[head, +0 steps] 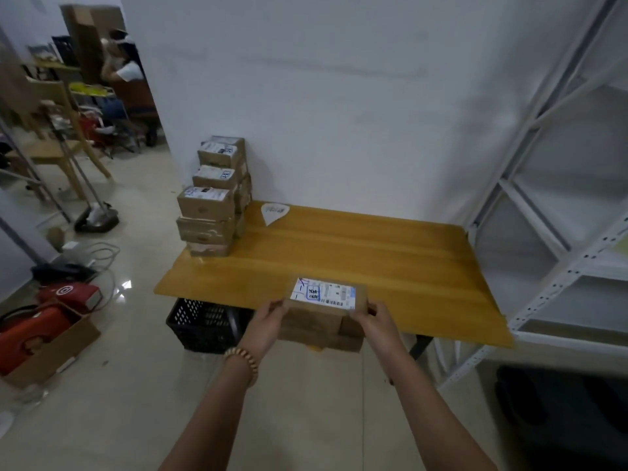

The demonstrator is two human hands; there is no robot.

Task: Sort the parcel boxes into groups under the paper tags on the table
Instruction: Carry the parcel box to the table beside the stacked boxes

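Observation:
I hold a brown parcel box (pixel 316 321) with a white shipping label (pixel 323 293) on top, at the near edge of the yellow wooden table (pixel 390 260). My left hand (pixel 268 321) grips its left end and my right hand (pixel 377 322) grips its right end. It appears to sit on a second box (pixel 323 339) at the table edge. A stack of several labelled parcel boxes (pixel 212 198) stands at the table's far left corner against the wall. One white paper tag (pixel 274 212) lies at the back of the table, right of the stack.
A dark plastic crate (pixel 204 324) sits on the floor under the table's near left. White metal shelving (pixel 560 198) stands along the right. Red items in a cardboard box (pixel 44 331), cables and a broom lie on the floor at left. A person sits far back left.

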